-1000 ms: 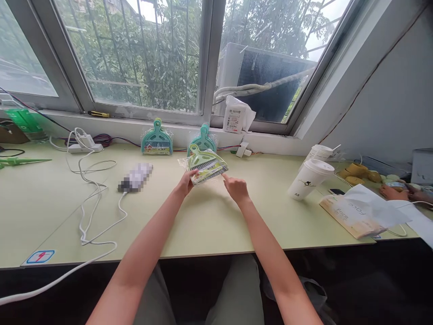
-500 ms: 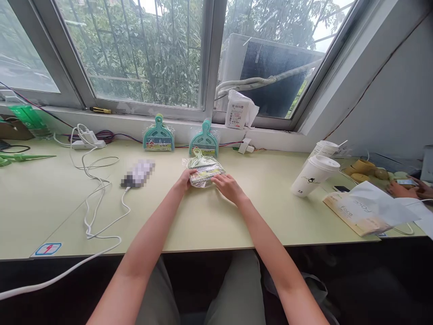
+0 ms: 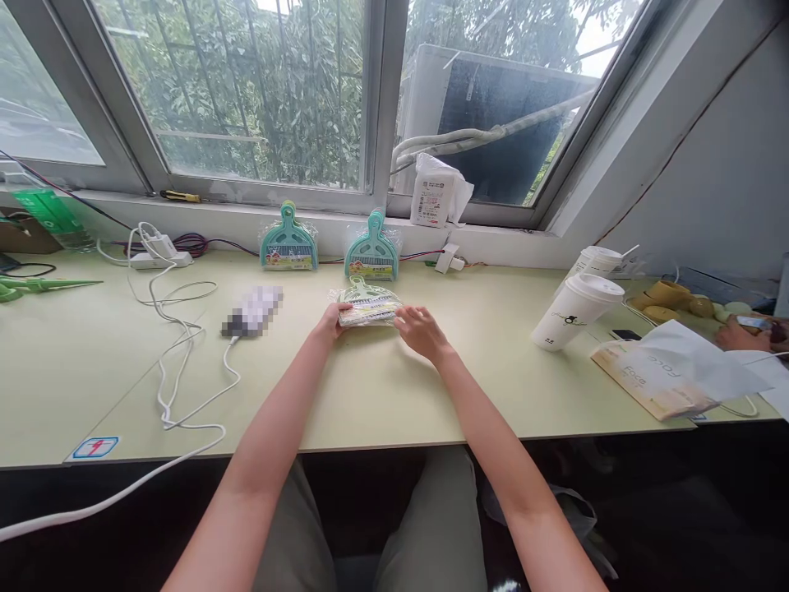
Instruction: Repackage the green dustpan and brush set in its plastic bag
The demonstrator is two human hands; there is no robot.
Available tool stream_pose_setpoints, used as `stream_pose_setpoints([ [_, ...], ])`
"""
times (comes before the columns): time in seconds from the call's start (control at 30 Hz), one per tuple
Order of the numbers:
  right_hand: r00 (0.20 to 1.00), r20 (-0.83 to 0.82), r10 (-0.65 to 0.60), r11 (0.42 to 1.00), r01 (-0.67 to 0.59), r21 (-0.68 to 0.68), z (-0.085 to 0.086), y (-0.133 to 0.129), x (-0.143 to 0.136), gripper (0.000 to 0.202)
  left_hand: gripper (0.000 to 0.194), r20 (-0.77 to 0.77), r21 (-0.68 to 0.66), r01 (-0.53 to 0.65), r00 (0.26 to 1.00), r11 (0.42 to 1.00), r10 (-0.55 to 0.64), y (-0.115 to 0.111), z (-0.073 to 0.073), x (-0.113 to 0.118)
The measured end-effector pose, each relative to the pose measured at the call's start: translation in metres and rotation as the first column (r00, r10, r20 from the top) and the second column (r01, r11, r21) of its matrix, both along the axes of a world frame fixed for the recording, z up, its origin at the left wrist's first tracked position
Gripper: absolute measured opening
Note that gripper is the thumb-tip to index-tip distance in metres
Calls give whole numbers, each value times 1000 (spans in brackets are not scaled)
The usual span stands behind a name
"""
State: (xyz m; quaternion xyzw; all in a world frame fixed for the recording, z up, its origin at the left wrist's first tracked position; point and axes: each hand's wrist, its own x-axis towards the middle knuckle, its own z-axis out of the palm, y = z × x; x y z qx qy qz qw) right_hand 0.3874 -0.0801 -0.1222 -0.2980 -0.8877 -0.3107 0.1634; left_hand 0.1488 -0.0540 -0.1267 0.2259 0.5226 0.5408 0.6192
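A broad window (image 3: 265, 99) filled the back, and below its sill ran a long pale green table (image 3: 493, 370). Outside the right-hand pane stood an air conditioner unit (image 3: 511, 115) with wrapped pipes across it.

The person's two bare arms reached over the table's front edge toward a wrapped light green dustpan and brush (image 3: 370, 309), which was tilted back between the hands near the middle of the table. Whether its lower edge touched the tabletop could not be told. Behind it, two blue-green dustpan sets (image 3: 288, 245) (image 3: 373, 251) in clear wrap leaned upright against the wall under the sill, apart from each other.

The left hand (image 3: 331, 321) grasped the left edge of the light green set, thumb on its front. The right hand (image 3: 422, 330) had its fingers bent against the right edge; whether they gripped it could not be told.

To the right lay a tissue pack (image 3: 647, 382), with two white lidded cups (image 3: 576, 312) (image 3: 597, 261) near it, one behind the other. Another person's hand (image 3: 736, 335) showed at the far right. On the left, a white cable (image 3: 166, 370) wound over the table, and a small yellow cutter (image 3: 181, 196) lay on the sill.
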Motion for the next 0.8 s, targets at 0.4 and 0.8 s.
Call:
stream_pose_setpoints([
  [0.4,969,-12,-248,968,247,-47,-4,4,4,24,23,-30,20,-1,1000,1000,1,4,-4,-20],
  [0.8,999,-46,-17,965,5,-263,-2,6,11,27,27,-63,27,115,992,993,-113,1,-1,-18],
])
